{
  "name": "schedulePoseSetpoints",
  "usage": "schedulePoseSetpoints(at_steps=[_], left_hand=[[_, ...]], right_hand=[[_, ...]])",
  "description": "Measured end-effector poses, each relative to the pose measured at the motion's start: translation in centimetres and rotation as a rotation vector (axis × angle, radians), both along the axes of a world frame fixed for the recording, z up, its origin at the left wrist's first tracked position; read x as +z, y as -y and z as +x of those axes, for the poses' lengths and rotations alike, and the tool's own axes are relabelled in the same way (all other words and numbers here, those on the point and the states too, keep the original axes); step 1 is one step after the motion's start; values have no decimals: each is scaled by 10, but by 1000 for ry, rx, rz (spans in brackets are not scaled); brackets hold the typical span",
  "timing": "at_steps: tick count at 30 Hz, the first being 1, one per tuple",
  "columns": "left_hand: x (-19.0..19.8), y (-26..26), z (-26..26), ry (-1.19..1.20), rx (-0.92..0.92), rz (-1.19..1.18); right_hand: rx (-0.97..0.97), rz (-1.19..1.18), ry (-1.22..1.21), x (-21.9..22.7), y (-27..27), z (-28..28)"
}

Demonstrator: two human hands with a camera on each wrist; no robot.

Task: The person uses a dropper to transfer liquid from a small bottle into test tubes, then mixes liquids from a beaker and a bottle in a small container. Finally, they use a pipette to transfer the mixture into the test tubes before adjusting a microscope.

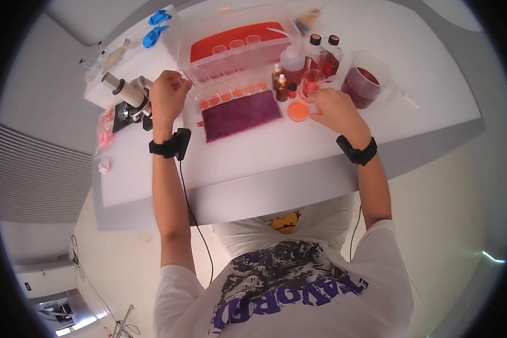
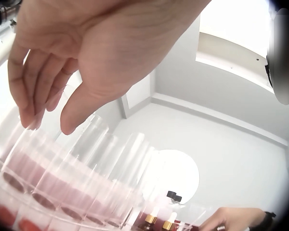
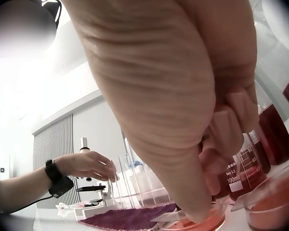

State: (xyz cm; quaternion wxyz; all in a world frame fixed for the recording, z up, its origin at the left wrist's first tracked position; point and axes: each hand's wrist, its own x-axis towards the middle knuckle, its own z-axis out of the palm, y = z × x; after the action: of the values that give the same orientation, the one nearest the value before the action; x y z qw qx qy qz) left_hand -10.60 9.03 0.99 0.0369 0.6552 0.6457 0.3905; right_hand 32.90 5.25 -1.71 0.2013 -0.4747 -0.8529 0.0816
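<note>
At the left end of the clear tube rack, my left hand has its thumb and fingers around the top of a clear test tube. More upright test tubes stand beside it. My right hand is bent over a petri dish holding orange liquid. In the right wrist view its thumb comes down right at the dish's rim, with the other fingers curled behind; I cannot tell whether they grip it. Just past these fingers stands a clear beaker with red liquid.
A purple mat lies before the rack. A microscope stands at left. Amber dropper bottles, a wash bottle, black-capped bottles and a large beaker of dark red liquid cluster at right. Behind the rack is a clear bin.
</note>
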Motion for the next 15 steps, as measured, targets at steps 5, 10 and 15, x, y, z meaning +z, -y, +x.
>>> schedulePoseSetpoints(at_steps=[5, 10, 15], left_hand=[[1, 2, 4, 8, 12, -16], [-4, 0, 0, 35, -38, -10], [5, 16, 11, -140, 58, 68]], right_hand=[[-62, 46, 168, -16, -7, 0], [-71, 62, 181, -23, -11, 1], [-94, -2, 217, -15, -10, -2]])
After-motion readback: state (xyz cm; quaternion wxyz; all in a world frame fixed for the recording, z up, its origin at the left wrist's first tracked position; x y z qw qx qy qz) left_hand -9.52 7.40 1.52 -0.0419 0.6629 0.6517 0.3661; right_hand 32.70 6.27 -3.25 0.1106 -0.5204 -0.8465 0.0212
